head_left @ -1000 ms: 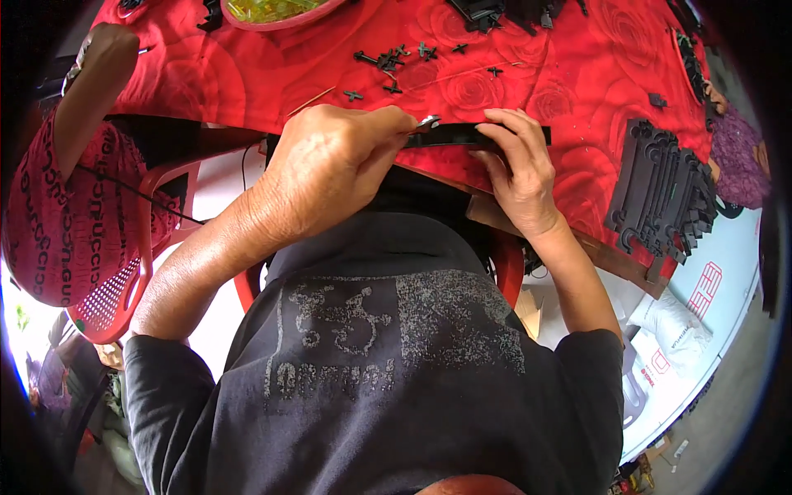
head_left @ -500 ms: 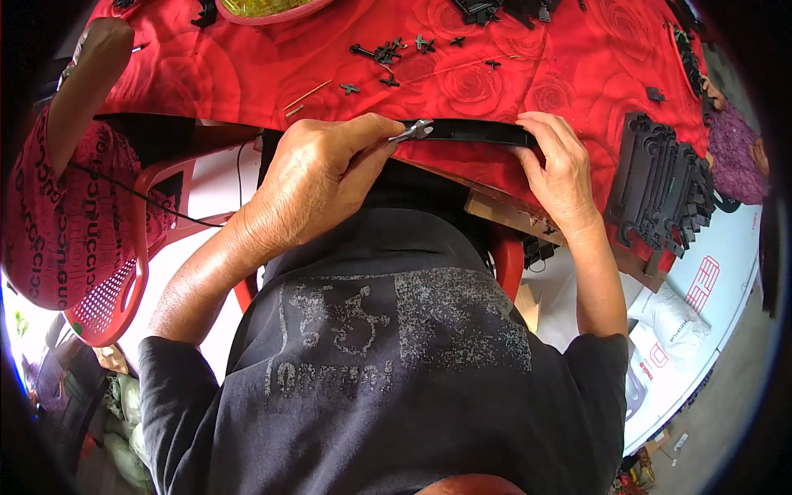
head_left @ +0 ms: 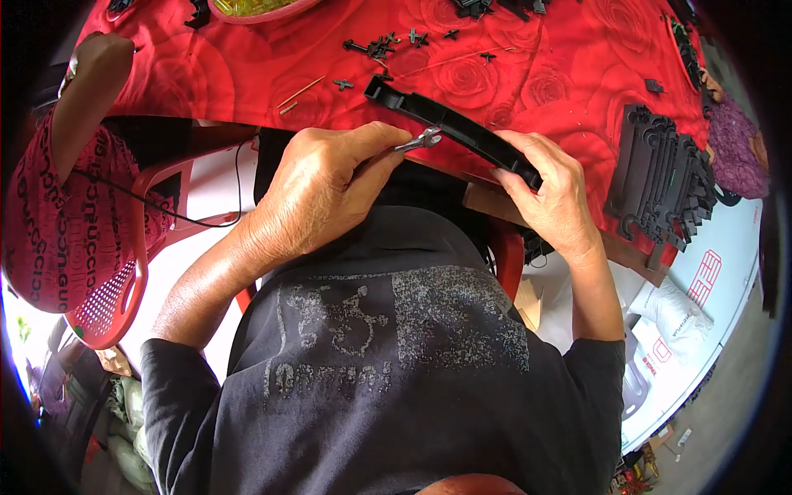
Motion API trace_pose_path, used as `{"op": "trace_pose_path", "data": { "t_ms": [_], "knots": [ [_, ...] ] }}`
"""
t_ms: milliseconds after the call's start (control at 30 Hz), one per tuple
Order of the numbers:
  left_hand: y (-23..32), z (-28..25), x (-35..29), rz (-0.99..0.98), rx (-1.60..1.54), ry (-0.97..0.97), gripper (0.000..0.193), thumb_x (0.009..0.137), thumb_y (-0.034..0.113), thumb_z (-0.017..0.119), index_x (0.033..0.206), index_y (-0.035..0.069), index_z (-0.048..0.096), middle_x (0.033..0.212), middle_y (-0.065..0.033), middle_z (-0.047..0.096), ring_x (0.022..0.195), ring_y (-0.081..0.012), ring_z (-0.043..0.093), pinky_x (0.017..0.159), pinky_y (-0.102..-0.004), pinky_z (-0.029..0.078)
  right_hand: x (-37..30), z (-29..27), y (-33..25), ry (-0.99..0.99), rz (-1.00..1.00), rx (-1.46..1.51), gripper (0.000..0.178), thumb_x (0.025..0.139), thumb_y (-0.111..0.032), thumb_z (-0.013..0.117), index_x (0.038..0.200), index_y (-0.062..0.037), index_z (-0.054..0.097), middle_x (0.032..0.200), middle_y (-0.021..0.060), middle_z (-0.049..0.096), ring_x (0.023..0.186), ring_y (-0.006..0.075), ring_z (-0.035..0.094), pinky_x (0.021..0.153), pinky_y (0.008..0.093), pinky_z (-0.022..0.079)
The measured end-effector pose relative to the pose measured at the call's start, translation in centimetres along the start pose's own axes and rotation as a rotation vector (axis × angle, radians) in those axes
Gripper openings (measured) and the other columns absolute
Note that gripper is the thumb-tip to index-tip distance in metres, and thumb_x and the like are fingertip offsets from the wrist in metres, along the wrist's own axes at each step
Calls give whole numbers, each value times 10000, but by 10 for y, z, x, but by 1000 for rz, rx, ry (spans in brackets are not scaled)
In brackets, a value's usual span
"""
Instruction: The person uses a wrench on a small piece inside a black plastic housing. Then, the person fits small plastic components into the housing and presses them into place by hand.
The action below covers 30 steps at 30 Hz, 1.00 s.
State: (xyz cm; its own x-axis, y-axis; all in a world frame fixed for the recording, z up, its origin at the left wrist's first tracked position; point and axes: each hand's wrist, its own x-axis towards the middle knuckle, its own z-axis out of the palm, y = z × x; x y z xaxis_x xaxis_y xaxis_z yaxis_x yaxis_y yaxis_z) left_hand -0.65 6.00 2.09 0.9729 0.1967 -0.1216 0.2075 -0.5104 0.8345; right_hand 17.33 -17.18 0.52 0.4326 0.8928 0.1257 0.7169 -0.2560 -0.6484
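Note:
My left hand [head_left: 334, 177] is closed around a small pair of metal nippers [head_left: 422, 141]; their handles are hidden in my fist and the jaws point right. In my right hand [head_left: 551, 183] I grip the near right end of a long black plastic part [head_left: 462, 132], thumb below and fingers above. The part slants up and to the left over the red cloth, its far end raised and free. Below its middle, the nippers' jaws appear close to its edge; whether they touch, I cannot tell.
Small black cross-shaped pieces [head_left: 380, 45] lie on the red rose-patterned tablecloth [head_left: 462, 81]. Similar long black parts [head_left: 664, 177] are stacked at the right edge. A tub of yellow pieces [head_left: 260, 8] stands at the back. To the left, another person's arm [head_left: 89, 99] reaches onto the table.
The black part has swung from nearly level to a slant, its left end moving up and away from my left hand. The nippers are now apart from that end, still in my left hand.

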Motion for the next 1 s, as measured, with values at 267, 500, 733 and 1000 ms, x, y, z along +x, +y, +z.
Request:
{"op": "trace_pose_path", "data": {
  "t_ms": [267,500,733,1000],
  "knots": [
    [1,1,-1,-37,-37,10,212,979,32,657,1177,-32,697,878,-155,762,833,-152,744,734,-296,568,-13,27,2,382,102,-22,383,889,-14,764,1254,28,654,1051,168,677,929,307,688,816,372,551],
    [5,8,4,-141,-136,1,255,993,33,629,1241,0,679,846,-94,735,802,-98,681,725,-270,545,-20,61,-13,259,293,167,546,989,-80,662,1472,67,452,1225,214,556,1092,318,608,969,370,484],
    [4,16,8,-111,-159,55,291,993,38,615,1279,20,666,745,-67,671,713,-70,611,658,-273,517,-5,67,-22,136,277,241,861,825,-154,862,1534,4,400,1133,205,587,1034,336,643,903,402,523],
    [-10,19,9,-85,-112,72,274,979,48,637,1248,18,677,730,-98,687,664,-100,638,611,-296,514,15,45,-25,-17,383,149,690,862,-205,835,1452,-13,533,909,128,651,731,233,648,694,343,548]
  ]
}}
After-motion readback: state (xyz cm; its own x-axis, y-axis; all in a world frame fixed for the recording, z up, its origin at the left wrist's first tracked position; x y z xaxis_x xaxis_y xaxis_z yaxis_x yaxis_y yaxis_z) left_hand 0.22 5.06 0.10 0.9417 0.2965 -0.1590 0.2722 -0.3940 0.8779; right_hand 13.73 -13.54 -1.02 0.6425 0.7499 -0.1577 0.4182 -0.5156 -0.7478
